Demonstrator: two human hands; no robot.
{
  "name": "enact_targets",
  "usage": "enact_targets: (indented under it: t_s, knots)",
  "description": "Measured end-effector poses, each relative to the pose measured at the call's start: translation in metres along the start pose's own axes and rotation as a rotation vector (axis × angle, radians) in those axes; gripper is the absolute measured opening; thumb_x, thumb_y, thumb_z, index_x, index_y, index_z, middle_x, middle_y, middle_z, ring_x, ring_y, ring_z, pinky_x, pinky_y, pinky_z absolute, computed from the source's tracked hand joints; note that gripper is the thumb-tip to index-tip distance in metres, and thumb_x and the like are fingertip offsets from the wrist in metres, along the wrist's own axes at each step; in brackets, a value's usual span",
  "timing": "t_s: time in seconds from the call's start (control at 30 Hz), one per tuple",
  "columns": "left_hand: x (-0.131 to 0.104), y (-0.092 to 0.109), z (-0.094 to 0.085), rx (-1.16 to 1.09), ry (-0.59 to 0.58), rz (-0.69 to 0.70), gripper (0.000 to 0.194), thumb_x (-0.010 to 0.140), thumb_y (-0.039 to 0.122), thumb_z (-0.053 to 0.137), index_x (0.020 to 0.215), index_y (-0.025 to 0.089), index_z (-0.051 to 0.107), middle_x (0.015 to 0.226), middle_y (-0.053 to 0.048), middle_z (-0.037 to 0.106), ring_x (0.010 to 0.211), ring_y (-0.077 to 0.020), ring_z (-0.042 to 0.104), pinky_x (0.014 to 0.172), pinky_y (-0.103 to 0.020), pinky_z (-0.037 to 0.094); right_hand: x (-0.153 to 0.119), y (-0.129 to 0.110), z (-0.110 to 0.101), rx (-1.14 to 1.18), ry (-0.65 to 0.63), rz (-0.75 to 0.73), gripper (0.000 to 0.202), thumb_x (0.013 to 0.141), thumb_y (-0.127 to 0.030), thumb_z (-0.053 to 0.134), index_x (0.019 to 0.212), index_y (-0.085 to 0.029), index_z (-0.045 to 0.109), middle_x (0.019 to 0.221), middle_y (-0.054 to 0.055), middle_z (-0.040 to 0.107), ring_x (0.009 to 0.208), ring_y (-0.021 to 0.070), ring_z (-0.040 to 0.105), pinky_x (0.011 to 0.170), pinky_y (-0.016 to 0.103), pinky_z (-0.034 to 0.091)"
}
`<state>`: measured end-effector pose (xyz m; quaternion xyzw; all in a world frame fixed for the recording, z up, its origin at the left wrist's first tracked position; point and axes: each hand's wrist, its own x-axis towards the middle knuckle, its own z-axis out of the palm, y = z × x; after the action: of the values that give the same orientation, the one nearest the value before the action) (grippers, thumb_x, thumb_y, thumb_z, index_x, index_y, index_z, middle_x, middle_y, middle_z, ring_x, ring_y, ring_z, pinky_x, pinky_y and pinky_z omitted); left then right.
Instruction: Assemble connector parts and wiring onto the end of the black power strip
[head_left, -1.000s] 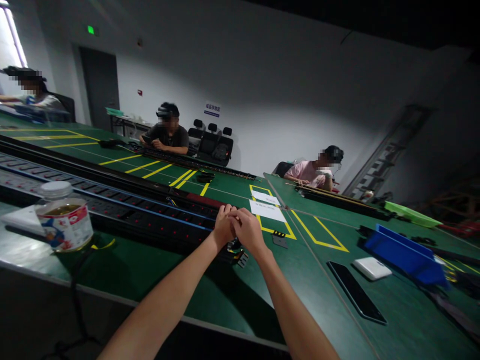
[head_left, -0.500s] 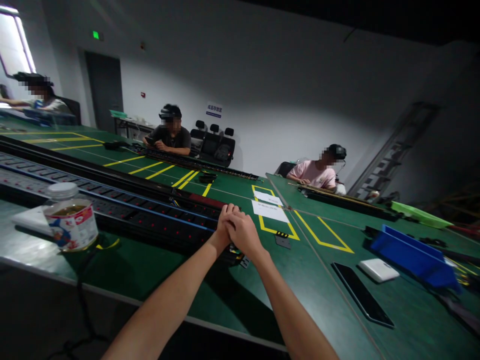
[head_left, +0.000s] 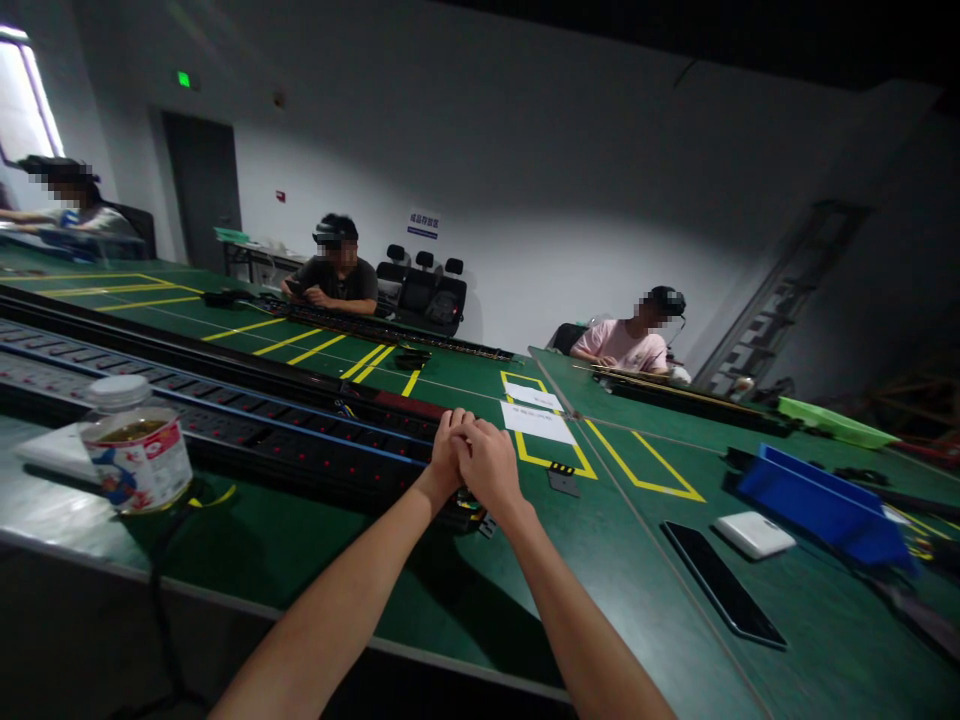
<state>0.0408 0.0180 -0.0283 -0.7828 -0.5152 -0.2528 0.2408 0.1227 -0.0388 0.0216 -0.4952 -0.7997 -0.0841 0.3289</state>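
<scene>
My right hand (head_left: pixel 489 462) lies over my left hand (head_left: pixel 448 450), their fingers closed and folded together. Both rest at the right end of a long black rail-shaped assembly (head_left: pixel 300 455), which has blue strips and rows of small red dots along it. Whatever is beneath or between my fingers is hidden by the hands. Just below them, a bit of coloured wiring and a small dark slotted bracket (head_left: pixel 488 525) stick out from the assembly's end. A similar dark plate (head_left: pixel 562 480) with yellow marks lies flat on the table to the right.
On the green table (head_left: pixel 622 590) lie a phone (head_left: pixel 721 583), a white case (head_left: pixel 754 535), a blue bin (head_left: pixel 829 510) and paper sheets (head_left: pixel 538 422). A lidded plastic jar (head_left: pixel 136 445) stands at left. Three co-workers sit across the table, one a person in pink (head_left: pixel 626 345).
The view has shifted slightly. My hands stay folded together in the same place at the assembly's end.
</scene>
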Motion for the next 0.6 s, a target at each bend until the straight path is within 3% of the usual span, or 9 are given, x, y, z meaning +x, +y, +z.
enact_targets:
  t_s: [0.1,0.27,0.43,0.6]
  knots:
    - [0.0012,0.0003,-0.0039,-0.029,-0.025,-0.01,0.021,0.095,0.018,0.041,0.099,0.018,0.061,0.103,-0.012,0.056,0.099,-0.0278,0.046,0.089,-0.043,0.039,0.0016,-0.0006,0.001,-0.001,0.023,0.039,0.019,0.095,-0.018,0.054,0.095,-0.022,0.072,0.095,0.006,0.069,0.09,0.0204,0.058,0.078,0.031,0.034]
    - [0.001,-0.0007,-0.0069,-0.031,-0.037,-0.034,0.023,0.094,0.013,0.04,0.099,0.02,0.061,0.105,-0.01,0.056,0.103,-0.0269,0.046,0.093,-0.041,0.038,0.0019,-0.0011,0.0002,0.149,-0.046,-0.016,0.015,0.09,-0.018,0.06,0.091,-0.025,0.074,0.094,0.004,0.071,0.086,0.0209,0.06,0.073,0.03,0.037]
    - [0.0017,-0.0013,-0.005,-0.052,-0.069,-0.034,0.024,0.095,0.016,0.04,0.102,0.019,0.063,0.109,-0.012,0.058,0.105,-0.0271,0.047,0.095,-0.042,0.037,0.0009,0.0002,0.0033,0.089,0.053,0.071,0.018,0.092,-0.018,0.057,0.094,-0.024,0.074,0.094,0.006,0.07,0.089,0.0214,0.061,0.076,0.031,0.038]
    - [-0.0008,-0.002,-0.0088,-0.019,-0.075,-0.042,0.022,0.097,0.021,0.043,0.108,0.019,0.062,0.111,-0.012,0.059,0.109,-0.0278,0.047,0.095,-0.043,0.037,-0.0015,0.0072,0.0055,0.227,-0.034,0.057,0.017,0.088,-0.017,0.061,0.09,-0.025,0.076,0.086,0.003,0.071,0.077,0.0189,0.062,0.07,0.028,0.04]
